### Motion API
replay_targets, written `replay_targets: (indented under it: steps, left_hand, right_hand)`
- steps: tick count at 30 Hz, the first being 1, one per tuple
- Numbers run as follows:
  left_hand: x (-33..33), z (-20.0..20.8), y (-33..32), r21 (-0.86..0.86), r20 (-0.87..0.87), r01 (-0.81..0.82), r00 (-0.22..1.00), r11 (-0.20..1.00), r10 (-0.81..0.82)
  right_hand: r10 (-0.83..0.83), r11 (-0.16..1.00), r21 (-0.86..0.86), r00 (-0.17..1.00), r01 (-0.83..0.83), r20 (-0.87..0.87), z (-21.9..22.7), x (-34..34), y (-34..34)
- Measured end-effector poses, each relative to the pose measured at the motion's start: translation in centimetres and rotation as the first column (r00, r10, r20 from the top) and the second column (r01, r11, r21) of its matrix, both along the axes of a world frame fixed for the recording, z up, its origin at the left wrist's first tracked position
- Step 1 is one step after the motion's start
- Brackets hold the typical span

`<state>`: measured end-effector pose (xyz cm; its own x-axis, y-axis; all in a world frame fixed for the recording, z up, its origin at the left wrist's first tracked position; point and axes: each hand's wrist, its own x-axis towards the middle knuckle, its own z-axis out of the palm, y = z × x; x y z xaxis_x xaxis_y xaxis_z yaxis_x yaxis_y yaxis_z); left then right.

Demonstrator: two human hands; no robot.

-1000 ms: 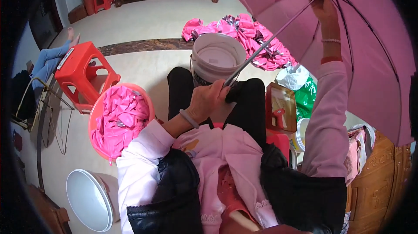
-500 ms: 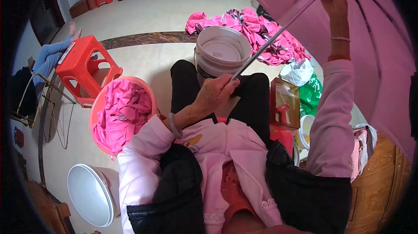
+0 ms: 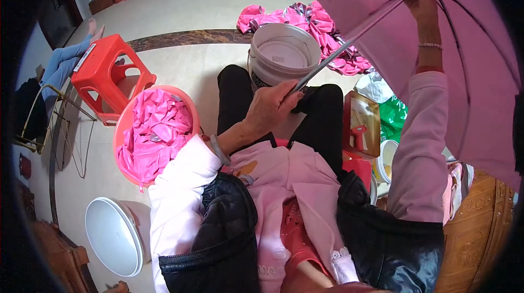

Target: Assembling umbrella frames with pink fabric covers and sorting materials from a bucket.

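Observation:
An opened pink umbrella (image 3: 376, 58) with dark ribs fills the upper right, its shaft slanting down toward my lap. My left hand (image 3: 271, 108) is closed round the lower end of the shaft, hiding the handle. Up near the hub where the ribs meet, my right hand (image 3: 423, 9) grips the shaft. Between my knees, just beyond the left hand, stands a white bucket (image 3: 284, 53).
Left of my legs sits a pink tub (image 3: 121, 154) heaped with pink fabric (image 3: 155, 129), beside a red stool (image 3: 112, 75). More pink fabric (image 3: 322, 28) lies beyond the bucket. A white lidded bucket (image 3: 112, 235) stands lower left; a brown tray (image 3: 364, 113) is at right.
The view has shifted slightly. The umbrella's hub and ribs sit a little lower, showing more of the canopy. Both hands keep their hold on the shaft.

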<state>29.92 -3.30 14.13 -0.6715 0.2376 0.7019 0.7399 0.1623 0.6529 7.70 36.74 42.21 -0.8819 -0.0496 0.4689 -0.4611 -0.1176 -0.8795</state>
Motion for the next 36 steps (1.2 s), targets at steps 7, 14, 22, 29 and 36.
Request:
replay_targets:
  steps: [7,14,22,29,36]
  left_hand:
    - [1.3,2.7,-1.3,0.591,0.601,0.356,0.405,0.724,-0.689]
    - [1.2,2.5,0.9,0.224,0.376,0.261,0.866,0.939,-0.33]
    - [1.4,6.9,-0.7,0.477,0.653,0.17,0.588,0.862,-0.477]
    - [-2.2,5.3,-0.5,0.278,0.66,-0.104,0.743,0.955,-0.112]
    - [-2.2,0.8,0.8,0.119,0.681,-0.067,0.732,0.991,-0.032]
  right_hand:
    - [-0.104,0.985,-0.143,0.993,0.095,-0.062,-1.9,4.8,-7.9]
    - [-0.482,0.868,-0.063,0.866,0.492,0.131,-2.3,3.9,-9.3]
    - [-0.006,0.996,-0.088,0.96,0.032,0.281,-8.0,4.6,-19.9]
    - [0.264,0.963,-0.056,0.872,-0.265,0.411,-18.1,8.2,-28.0]
    - [0.245,0.944,-0.327,0.779,-0.054,0.577,-22.7,9.2,-27.6]
